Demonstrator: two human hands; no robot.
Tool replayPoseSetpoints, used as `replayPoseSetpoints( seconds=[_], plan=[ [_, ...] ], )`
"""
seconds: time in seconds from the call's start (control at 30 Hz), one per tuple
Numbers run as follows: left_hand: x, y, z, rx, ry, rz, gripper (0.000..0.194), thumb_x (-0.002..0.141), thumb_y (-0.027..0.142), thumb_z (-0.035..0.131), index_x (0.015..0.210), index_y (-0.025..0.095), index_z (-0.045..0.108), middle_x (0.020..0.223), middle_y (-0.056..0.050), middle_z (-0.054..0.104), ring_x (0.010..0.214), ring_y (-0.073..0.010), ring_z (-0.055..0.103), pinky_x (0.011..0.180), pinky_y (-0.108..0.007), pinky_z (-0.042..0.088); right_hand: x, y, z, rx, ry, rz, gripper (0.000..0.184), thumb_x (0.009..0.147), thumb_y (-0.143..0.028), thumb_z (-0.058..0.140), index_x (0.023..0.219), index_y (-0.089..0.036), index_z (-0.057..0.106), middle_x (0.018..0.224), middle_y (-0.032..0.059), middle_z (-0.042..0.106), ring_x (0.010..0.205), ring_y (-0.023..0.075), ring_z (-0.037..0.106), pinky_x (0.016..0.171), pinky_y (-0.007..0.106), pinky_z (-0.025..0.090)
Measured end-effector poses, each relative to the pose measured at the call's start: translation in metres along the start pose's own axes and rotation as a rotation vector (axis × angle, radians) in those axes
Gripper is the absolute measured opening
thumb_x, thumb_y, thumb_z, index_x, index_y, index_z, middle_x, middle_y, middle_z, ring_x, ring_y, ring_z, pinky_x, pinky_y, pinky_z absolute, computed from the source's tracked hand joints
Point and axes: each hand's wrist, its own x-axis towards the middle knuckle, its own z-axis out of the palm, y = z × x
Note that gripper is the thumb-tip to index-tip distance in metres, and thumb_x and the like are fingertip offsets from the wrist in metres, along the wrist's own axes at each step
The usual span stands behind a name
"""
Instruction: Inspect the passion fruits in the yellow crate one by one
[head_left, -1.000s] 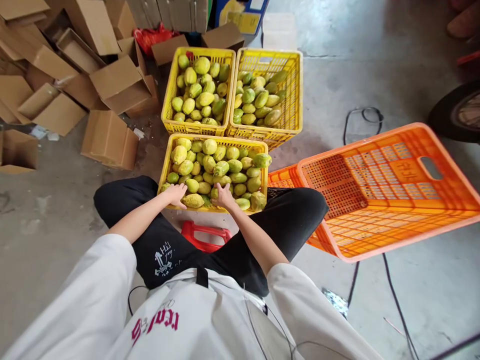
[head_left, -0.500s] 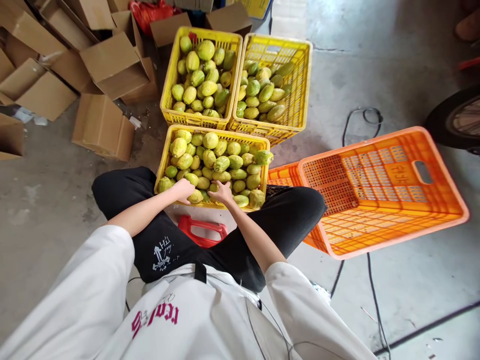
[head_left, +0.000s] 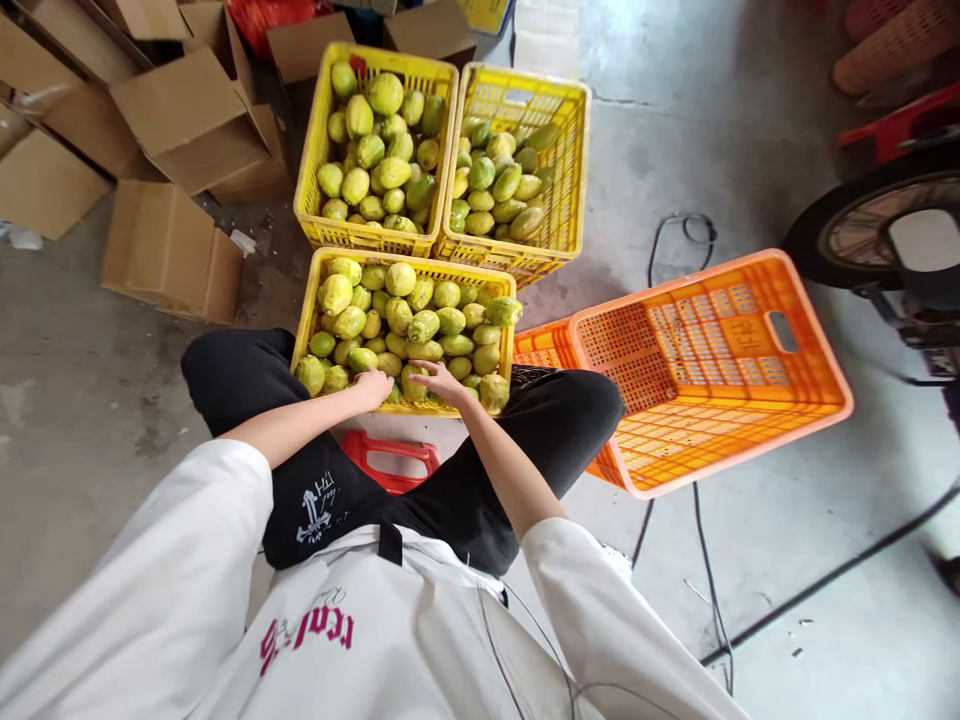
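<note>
Between my knees stands a yellow plastic crate (head_left: 303, 338) full of yellow-green oval fruits that look like small papayas. My left hand (head_left: 373, 388) lies on the fruits along the crate's near side, its fingers extended and the fingertips partly hidden. Just to its right, my right hand (head_left: 442, 382) has its fingers and thumb around the upper right side of one papaya (head_left: 412, 384) in the near row. That papaya sits upright between my two hands, still among the others. One greener papaya (head_left: 503, 310) rests across the crate's right rim.
Beyond are two more yellow crates of papayas, a fuller left one (head_left: 302, 190) and a right one (head_left: 583, 170). An orange crate (head_left: 825, 370) lies tilted at right. Cardboard boxes (head_left: 169, 245), a red stool (head_left: 394, 462), a cable (head_left: 709, 590) and a wheel (head_left: 817, 230) surround me.
The view has swung right, so the crates appear farther left. My hands remain at the near row; a papaya now shows upright between them, with my right fingers reaching over it.
</note>
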Motion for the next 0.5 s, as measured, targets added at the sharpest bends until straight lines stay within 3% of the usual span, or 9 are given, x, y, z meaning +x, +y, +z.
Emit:
replayPoseSetpoints(
  seconds=[0.17,0.3,0.4,0.5],
  plan=[
    [-0.006,-0.010,-0.004,0.059,-0.029,0.072,0.057,0.074,-0.004,0.066,0.130,0.006,0.060,0.128,-0.028,0.067,0.123,-0.0392,0.064,0.104,-0.048,0.048,0.009,0.003,-0.002,0.019,-0.075,-0.106,0.050,0.089,-0.038,0.068,0.137,-0.025,0.069,0.144,0.0091,0.062,0.137,0.0294,0.055,0.118,0.045,0.043],
    [-0.013,-0.025,-0.002,0.043,0.009,0.175,0.060,0.075,0.008,0.071,0.133,0.012,0.056,0.126,-0.021,0.068,0.116,-0.0332,0.066,0.105,-0.042,0.046,0.012,-0.001,0.005,-0.088,-0.101,-0.100,0.057,0.084,-0.039,0.074,0.139,-0.025,0.066,0.148,0.0122,0.058,0.136,0.0320,0.055,0.117,0.046,0.042],
    [-0.015,-0.032,0.002,-0.135,0.088,0.184,0.062,0.072,0.020,0.077,0.131,0.018,0.058,0.125,-0.015,0.067,0.119,-0.0328,0.062,0.106,-0.041,0.046,0.012,-0.004,0.021,-0.189,0.010,-0.059,0.067,0.075,-0.035,0.079,0.140,-0.027,0.063,0.146,0.0125,0.055,0.133,0.0324,0.056,0.116,0.046,0.042],
    [-0.014,-0.034,0.008,-0.349,0.169,0.144,0.061,0.069,0.030,0.082,0.125,0.021,0.061,0.123,-0.011,0.066,0.121,-0.0334,0.059,0.107,-0.042,0.045,0.011,-0.005,0.033,-0.178,0.149,-0.085,0.057,0.076,-0.029,0.072,0.133,-0.026,0.066,0.135,0.0085,0.060,0.129,0.0284,0.058,0.116,0.044,0.041]
  ],
)
